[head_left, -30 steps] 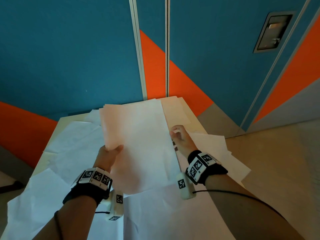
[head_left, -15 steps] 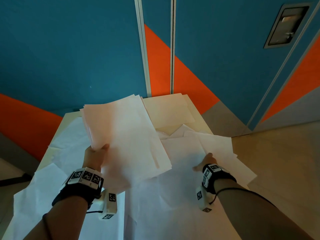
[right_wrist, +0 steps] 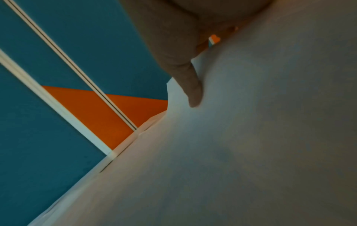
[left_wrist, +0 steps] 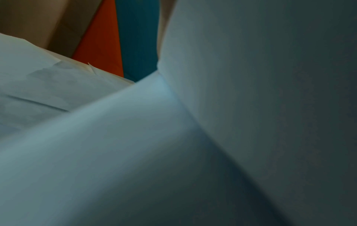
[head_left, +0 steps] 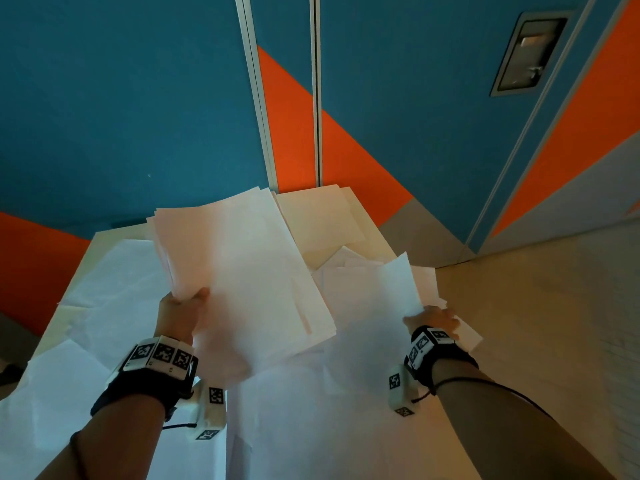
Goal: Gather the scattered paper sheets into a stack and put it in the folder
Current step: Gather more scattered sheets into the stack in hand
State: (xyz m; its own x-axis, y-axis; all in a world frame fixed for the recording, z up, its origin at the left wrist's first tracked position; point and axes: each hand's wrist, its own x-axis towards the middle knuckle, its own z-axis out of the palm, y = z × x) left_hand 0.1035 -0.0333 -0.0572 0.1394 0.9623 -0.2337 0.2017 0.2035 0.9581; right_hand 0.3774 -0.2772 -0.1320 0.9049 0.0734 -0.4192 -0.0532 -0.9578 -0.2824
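Note:
My left hand [head_left: 183,306] grips a thick stack of white sheets [head_left: 242,271] by its near left edge and holds it tilted above the table. The stack's underside [left_wrist: 251,91] fills the left wrist view. My right hand [head_left: 431,318] is at the table's right edge and pinches a loose sheet [head_left: 374,292] whose far corner stands lifted. Its thumb [right_wrist: 193,91] lies on that sheet [right_wrist: 251,122]. A beige folder [head_left: 315,216] lies flat at the table's far end, partly behind the stack.
More loose white sheets [head_left: 114,278] cover the left and near parts of the table [head_left: 104,237], some hanging over its edges. A teal and orange panelled wall [head_left: 138,98] stands just behind the table. Tan floor [head_left: 536,323] lies to the right.
My right hand left the stack, moved right and down to the table's right edge and took hold of a loose sheet, lifting its corner. The left hand keeps the stack, shifted slightly left.

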